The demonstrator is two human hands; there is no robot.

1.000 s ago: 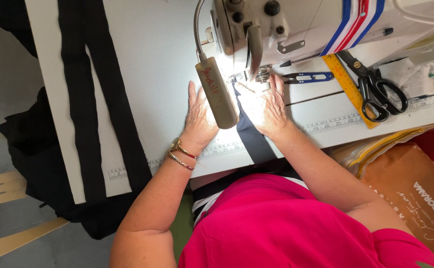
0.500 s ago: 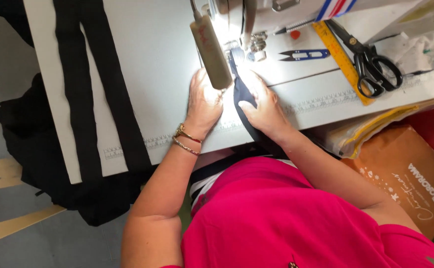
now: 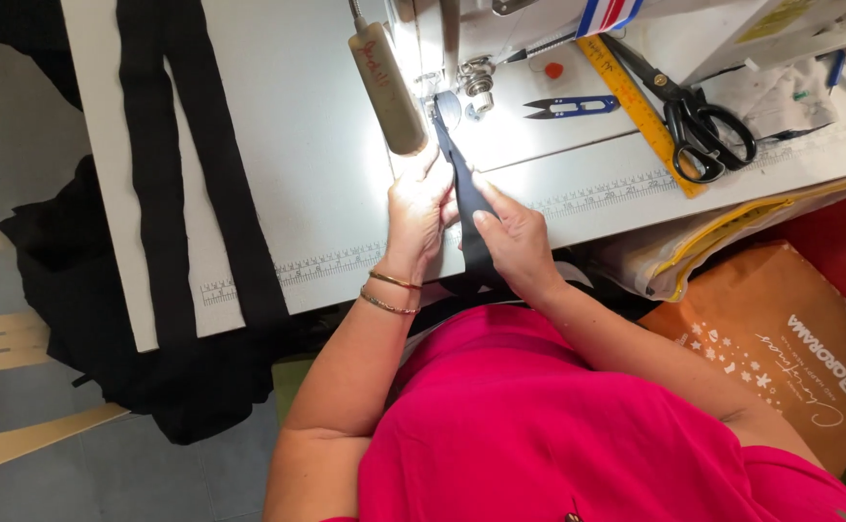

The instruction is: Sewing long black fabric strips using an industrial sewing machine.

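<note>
Both hands (image 3: 421,215) (image 3: 515,242) pinch dark strip (image 3: 462,184) edges.

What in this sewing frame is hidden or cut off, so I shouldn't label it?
Head view only:
- Sewing machine: body cut off by the top edge.
- Dark strip: lower end hidden behind the right hand.
- Left hand: fingertips lost in lamp glare.
- Needle: too small to tell.
</note>
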